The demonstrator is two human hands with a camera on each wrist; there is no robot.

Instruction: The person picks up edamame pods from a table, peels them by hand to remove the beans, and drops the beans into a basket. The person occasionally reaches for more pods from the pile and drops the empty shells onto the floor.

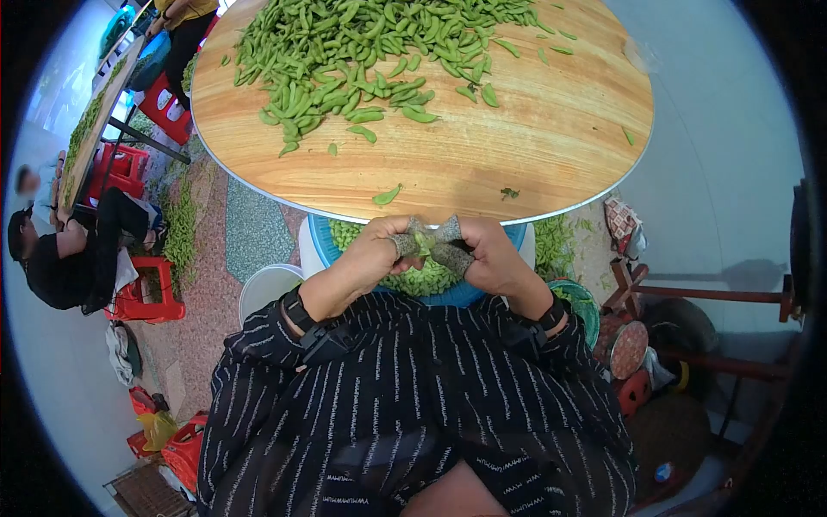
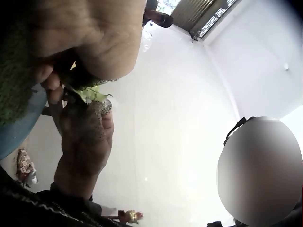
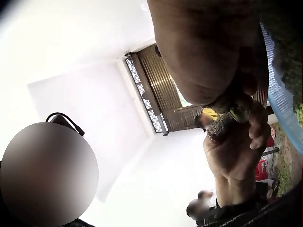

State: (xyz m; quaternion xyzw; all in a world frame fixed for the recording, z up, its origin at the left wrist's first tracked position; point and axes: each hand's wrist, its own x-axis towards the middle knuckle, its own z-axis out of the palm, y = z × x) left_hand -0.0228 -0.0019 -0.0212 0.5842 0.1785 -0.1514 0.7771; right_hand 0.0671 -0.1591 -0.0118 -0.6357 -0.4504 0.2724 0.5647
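Over the blue basin [image 1: 323, 239], my left hand [image 1: 372, 252] and right hand [image 1: 493, 254] meet and pinch a green soybean pod [image 1: 422, 241] between their thumbs and fingertips. Grey speckled wraps cover some of the fingers on both. The pod looks pale and split open in the left wrist view, where its torn shell [image 2: 94, 94] sticks out between the hands. Shelled green beans [image 1: 420, 280] fill the basin beneath. Part of the pod is hidden by my fingers in the right wrist view.
A round wooden table [image 1: 517, 155] stands in front, with a large heap of pods [image 1: 362, 43] at its far side and one loose pod [image 1: 388, 195] near the edge. A white bucket [image 1: 258, 289] is at left, a green basket [image 1: 581, 306] at right. Other people sit further left.
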